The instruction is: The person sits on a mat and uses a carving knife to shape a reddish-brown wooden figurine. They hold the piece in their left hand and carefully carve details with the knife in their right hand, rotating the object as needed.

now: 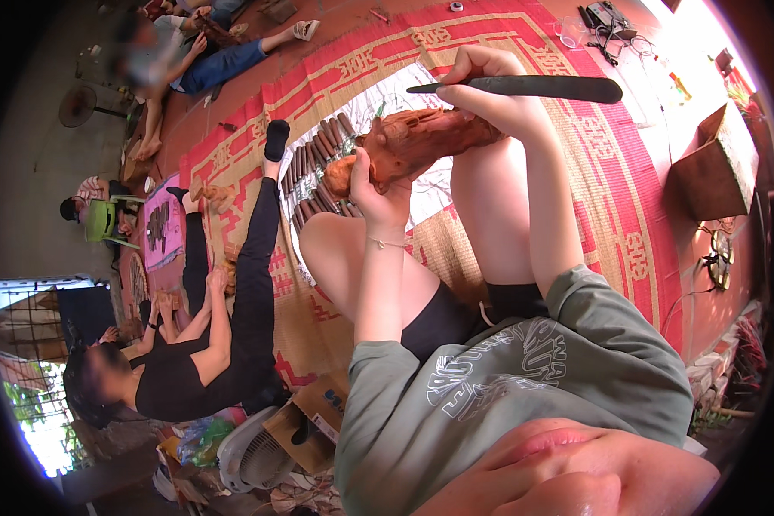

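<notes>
My left hand [382, 199] is closed around one end of a reddish-brown wood carving [417, 144], its thumb resting on the rounded end. The carving lies tilted above my raised knees. In my right hand [500, 96], fingers and thumb pinch a long dark tapered carving tool [546, 87]. Its thin pointed end juts left over the carving, apart from it as far as I can see, and its broad rounded end sticks out to the right. Beneath the carving, several brown-handled tools [311, 160] lie in a row on a white cloth [434, 196].
A red and tan woven mat [593, 142] lies under me. At left, a person in black [181, 378] handles another carving; more people sit farther back. A brown box [715, 168] stands at right, near cables [609, 43]. A fan [258, 451] and a cardboard box [314, 421] are at lower left.
</notes>
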`<state>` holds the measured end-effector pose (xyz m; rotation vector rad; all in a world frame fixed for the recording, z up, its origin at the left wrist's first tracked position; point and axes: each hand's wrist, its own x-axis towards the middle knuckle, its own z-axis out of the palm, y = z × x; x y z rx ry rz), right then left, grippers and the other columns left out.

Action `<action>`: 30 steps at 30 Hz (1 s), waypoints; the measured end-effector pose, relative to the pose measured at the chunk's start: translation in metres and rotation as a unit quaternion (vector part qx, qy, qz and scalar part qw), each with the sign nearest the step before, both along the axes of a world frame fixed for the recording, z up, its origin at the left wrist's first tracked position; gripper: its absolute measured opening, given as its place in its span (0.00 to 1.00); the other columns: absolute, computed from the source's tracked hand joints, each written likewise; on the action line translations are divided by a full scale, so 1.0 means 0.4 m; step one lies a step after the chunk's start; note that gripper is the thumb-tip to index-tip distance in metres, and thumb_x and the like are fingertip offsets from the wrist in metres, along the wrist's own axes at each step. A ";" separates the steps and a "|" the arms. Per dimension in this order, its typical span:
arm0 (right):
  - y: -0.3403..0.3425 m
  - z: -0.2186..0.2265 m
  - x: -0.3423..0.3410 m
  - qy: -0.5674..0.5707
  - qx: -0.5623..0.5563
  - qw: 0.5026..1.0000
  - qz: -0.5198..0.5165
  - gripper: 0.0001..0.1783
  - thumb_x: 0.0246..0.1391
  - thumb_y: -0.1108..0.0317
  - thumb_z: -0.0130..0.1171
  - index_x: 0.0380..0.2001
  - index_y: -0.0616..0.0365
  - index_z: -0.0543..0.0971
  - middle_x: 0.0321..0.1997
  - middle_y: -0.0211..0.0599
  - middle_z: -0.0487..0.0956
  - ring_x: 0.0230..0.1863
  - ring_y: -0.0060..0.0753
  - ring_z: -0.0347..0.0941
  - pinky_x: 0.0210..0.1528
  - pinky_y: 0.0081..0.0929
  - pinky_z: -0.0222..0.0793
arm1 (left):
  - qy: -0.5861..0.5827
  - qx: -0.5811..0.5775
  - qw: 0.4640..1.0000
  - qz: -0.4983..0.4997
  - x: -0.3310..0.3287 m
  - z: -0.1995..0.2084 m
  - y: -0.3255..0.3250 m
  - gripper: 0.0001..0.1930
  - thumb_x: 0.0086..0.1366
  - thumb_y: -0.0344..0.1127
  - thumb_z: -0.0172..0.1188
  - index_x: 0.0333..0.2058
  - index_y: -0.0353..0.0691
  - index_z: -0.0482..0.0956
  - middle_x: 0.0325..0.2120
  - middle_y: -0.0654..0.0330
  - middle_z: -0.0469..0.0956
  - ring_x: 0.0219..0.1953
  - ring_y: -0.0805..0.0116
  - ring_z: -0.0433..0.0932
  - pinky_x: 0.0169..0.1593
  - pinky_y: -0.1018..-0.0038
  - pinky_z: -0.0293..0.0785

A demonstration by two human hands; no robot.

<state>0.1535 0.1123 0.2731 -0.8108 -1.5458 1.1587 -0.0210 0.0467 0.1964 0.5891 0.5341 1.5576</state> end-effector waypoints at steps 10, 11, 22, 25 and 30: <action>0.025 -0.029 0.036 -0.094 0.162 0.982 0.017 0.09 0.34 0.69 0.63 0.15 0.61 0.74 0.19 0.30 0.72 0.24 0.22 0.68 0.27 0.21 0.61 | -0.075 -0.040 0.996 0.005 -0.013 -0.016 0.029 0.32 0.59 0.56 0.45 0.54 0.35 0.61 0.49 0.53 0.66 0.51 0.57 0.67 0.53 0.56 0.65; 0.025 -0.024 0.034 -0.128 0.194 0.972 0.021 0.09 0.34 0.69 0.63 0.15 0.61 0.74 0.19 0.30 0.72 0.24 0.23 0.68 0.27 0.22 0.61 | -0.084 -0.044 0.996 0.007 -0.010 -0.005 0.028 0.32 0.58 0.56 0.46 0.53 0.36 0.63 0.48 0.56 0.68 0.51 0.60 0.68 0.53 0.59 0.65; -0.012 -0.007 0.012 -0.218 0.065 0.974 0.019 0.08 0.32 0.68 0.63 0.20 0.59 0.77 0.21 0.34 0.73 0.28 0.30 0.71 0.30 0.25 0.66 | -0.122 -0.107 0.984 0.078 -0.052 -0.042 0.053 0.34 0.55 0.63 0.45 0.48 0.37 0.65 0.47 0.54 0.68 0.46 0.59 0.69 0.49 0.58 0.67; 0.002 -0.014 0.013 -0.204 0.045 0.978 0.026 0.07 0.33 0.69 0.62 0.20 0.59 0.77 0.22 0.34 0.75 0.27 0.29 0.73 0.30 0.25 0.67 | -0.101 -0.112 0.987 0.047 -0.069 -0.028 0.049 0.31 0.55 0.60 0.47 0.47 0.38 0.66 0.45 0.56 0.71 0.43 0.62 0.72 0.45 0.60 0.71; 0.038 -0.024 0.012 -0.151 0.083 0.984 0.055 0.07 0.45 0.70 0.59 0.28 0.61 0.76 0.23 0.33 0.75 0.28 0.24 0.71 0.33 0.21 0.67 | -0.025 -0.115 0.993 -0.008 -0.118 -0.024 0.050 0.32 0.56 0.58 0.43 0.51 0.38 0.65 0.51 0.51 0.65 0.53 0.51 0.65 0.52 0.48 0.63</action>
